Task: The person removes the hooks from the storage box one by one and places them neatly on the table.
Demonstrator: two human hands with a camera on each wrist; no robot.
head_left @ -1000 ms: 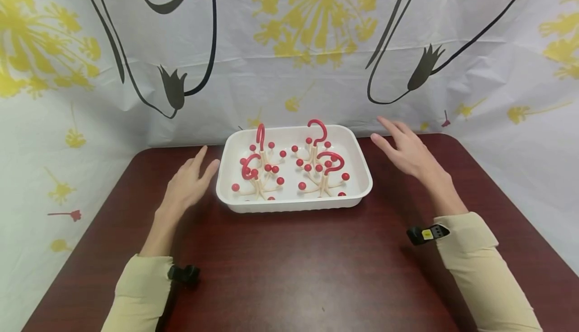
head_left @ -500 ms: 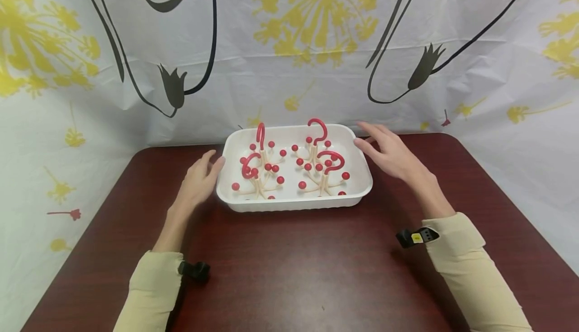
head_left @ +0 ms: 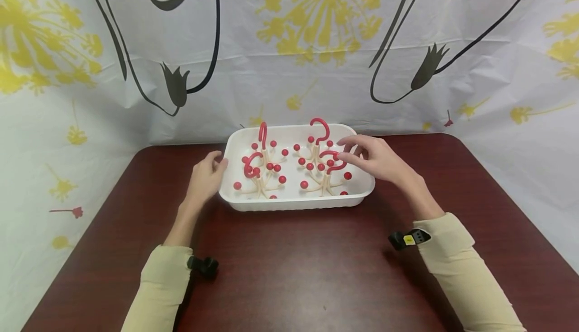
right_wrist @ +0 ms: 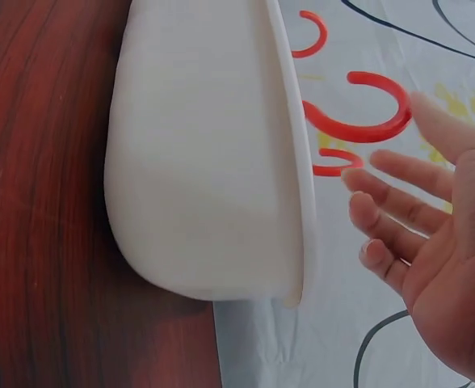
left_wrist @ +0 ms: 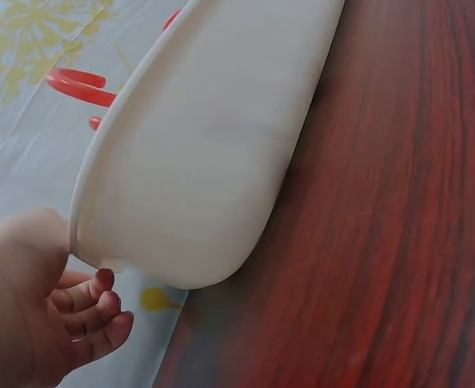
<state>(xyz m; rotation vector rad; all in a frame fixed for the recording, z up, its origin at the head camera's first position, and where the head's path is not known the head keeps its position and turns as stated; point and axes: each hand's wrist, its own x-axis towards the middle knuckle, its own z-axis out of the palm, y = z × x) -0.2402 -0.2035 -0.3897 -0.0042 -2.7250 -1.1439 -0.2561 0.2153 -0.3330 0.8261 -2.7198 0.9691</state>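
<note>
A white plastic tray (head_left: 296,204) holds several small beige branched stands, each with a red hook on top and red balls at the arm ends. My left hand (head_left: 205,178) holds the tray's left rim, its thumb hidden behind the wall and its fingers curled outside in the left wrist view. Over the tray's right side hangs my right hand (head_left: 375,156), thumb and fingers spread loosely around nothing. Its thumb tip comes right at the red hook (right_wrist: 391,125) of the front right stand (head_left: 325,183); the fingers lie a little farther off.
The tray sits toward the back of a dark reddish wooden table (head_left: 294,266). Behind it hangs a white curtain (head_left: 280,85) printed with yellow flowers and dark stems. A black wrist camera (head_left: 203,266) is strapped to the left sleeve, another black camera (head_left: 409,240) to the right.
My left hand has moved right onto the tray's rim and its fingers have curled. The right hand has come left over the tray to the front right hook. The tray has stayed put.
</note>
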